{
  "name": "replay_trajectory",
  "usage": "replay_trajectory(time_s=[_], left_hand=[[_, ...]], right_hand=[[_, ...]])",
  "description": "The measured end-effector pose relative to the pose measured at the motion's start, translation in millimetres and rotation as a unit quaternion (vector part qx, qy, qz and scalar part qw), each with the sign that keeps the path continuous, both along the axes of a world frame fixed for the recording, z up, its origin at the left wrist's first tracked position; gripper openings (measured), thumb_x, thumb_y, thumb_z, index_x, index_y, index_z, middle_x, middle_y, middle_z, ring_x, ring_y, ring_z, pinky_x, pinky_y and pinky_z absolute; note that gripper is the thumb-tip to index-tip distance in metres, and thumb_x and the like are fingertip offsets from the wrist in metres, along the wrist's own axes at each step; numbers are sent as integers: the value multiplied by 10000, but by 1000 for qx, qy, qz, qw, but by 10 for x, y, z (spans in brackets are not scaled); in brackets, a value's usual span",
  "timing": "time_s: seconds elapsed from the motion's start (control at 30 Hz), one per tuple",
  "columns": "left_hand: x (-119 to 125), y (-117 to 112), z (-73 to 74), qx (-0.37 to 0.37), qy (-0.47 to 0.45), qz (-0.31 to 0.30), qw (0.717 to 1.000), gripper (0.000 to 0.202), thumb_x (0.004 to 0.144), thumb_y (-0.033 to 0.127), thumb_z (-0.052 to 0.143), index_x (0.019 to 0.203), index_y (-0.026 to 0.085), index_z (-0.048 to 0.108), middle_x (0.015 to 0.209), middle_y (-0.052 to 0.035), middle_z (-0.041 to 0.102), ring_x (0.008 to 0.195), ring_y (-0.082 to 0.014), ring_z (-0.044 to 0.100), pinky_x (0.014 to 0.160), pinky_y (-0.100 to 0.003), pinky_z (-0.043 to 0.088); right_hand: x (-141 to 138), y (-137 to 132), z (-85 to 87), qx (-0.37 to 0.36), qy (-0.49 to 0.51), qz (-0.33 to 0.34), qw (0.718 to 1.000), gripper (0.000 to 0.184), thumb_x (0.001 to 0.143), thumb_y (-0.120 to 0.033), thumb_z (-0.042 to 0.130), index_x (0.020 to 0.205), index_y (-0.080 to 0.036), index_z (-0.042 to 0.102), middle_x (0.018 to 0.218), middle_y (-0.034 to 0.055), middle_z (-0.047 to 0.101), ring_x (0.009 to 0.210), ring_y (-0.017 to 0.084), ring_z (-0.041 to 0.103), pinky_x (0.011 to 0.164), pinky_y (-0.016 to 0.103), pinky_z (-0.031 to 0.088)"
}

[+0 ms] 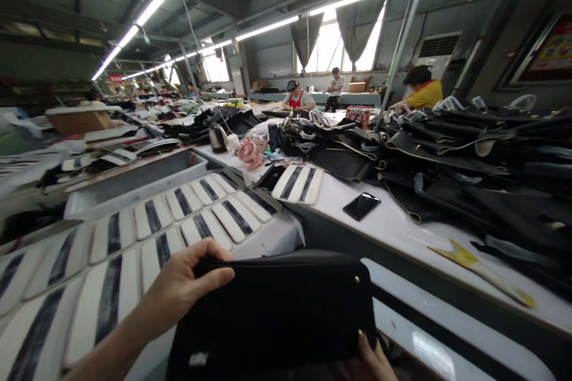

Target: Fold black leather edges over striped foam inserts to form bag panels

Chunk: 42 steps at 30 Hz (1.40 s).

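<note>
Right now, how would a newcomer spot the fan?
Find the right-hand white tabletop beyond the held black piece. Toward its far left, right of the metal kettle, sits the fan. Its pink body and round grille set it apart.

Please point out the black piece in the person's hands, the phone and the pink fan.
Black piece (277, 315): head view, middle of its dark face.
Phone (361, 206): head view, middle of its dark upper face.
Pink fan (248, 153): head view, on its round head.

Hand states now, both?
Left hand: closed, pinching the black piece at its upper left corner.
Right hand: at its lower right edge; partly hidden, grip unclear.
</note>
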State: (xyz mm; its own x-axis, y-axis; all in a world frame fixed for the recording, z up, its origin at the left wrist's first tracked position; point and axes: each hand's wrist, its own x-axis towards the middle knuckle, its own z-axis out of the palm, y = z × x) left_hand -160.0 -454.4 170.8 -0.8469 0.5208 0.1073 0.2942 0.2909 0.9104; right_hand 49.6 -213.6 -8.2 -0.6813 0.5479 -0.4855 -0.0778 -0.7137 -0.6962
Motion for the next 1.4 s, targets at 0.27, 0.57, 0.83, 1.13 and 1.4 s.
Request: replay_trajectory(time_s=[0.27, 0.57, 0.83, 1.13, 1.4], left_hand=[[740, 307, -862, -20, -77, -54, 995, 585, 837, 417, 652, 1389, 282, 512, 1385, -64, 563, 1257, -294, 540, 1063, -449, 444], [494, 794, -976, 49, 48, 86, 994, 335, 847, 445, 646, 1088, 224, 717, 1027, -42, 672, 945, -202, 626, 738, -241, 538], [387, 937, -1148, 44, -53, 97, 993, 492, 829, 520, 638, 1183, 180, 678, 811, -19, 675, 778, -198, 629, 689, -268, 513], [296, 1209, -930, 31, 71, 65, 995, 300, 879, 451, 591, 998, 199, 703, 854, -40, 672, 782, -188, 622, 705, -263, 491], [252, 1269, -791, -53, 116, 47, 991, 367, 891, 486, 557, 677, 192, 507, 610, 32, 472, 592, -125, 439, 574, -246, 313]], right_hand=[[-507, 30, 372, 82, 28, 51, 995, 520, 705, -534, 763, 1087, -194, 669, 1061, 75, 721, 995, 262, 668, 833, 361, 557], [-682, -196, 560, 298, -34, 6, 954, 462, 815, -545, 635, 1089, -175, 663, 1080, 101, 701, 971, 266, 658, 861, 379, 535], [-727, -84, 565, 373, -105, -42, 921, 406, 832, -594, 582, 750, -197, 591, 684, 17, 609, 634, 180, 553, 591, 281, 448], [-634, 35, 434, 272, -78, -12, 959, 448, 728, -639, 671, 782, -205, 570, 666, 1, 598, 622, 182, 553, 552, 269, 462], [-685, 174, 471, 340, -99, -39, 934, 481, 770, -666, 607, 667, -216, 471, 571, -46, 448, 550, 126, 435, 484, 223, 388]])
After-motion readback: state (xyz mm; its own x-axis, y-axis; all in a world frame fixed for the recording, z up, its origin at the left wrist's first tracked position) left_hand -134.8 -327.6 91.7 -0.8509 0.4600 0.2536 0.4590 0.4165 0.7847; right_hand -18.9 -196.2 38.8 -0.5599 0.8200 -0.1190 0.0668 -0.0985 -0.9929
